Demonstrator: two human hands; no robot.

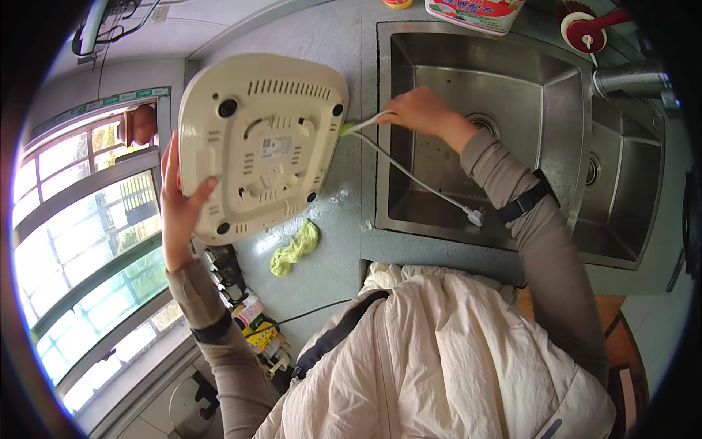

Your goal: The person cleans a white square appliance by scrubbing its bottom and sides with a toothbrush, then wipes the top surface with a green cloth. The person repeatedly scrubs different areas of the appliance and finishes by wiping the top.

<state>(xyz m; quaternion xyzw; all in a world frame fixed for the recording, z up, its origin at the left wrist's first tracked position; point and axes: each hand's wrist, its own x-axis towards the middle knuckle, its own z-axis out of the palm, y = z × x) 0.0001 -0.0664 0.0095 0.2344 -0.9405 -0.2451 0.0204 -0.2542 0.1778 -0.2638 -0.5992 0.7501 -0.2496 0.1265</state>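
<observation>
A cream-white induction cooker (292, 212) is tilted up over the counter, its underside with vents, a label and dark round feet facing me. My left hand (183, 197) grips its left edge, the thumb lying on the underside. My right hand (424, 113) is closed on the white power cord (417, 179) above the sink, right of the cooker. From the cooker's right edge, beside a small light-green piece (346, 129), the cord runs out. Its plug (475, 216) hangs over the near part of the large basin. A crumpled yellow-green cloth (295, 249) lies on the counter below the cooker.
A steel double sink (482, 238) fills the right side, with a grey pipe-like fitting (632, 79) at its far right. Behind it stand a red-and-white package (475, 16) and a red-handled brush (585, 33). Bottles and packets (256, 322) stand at the lower left, near the window (95, 249).
</observation>
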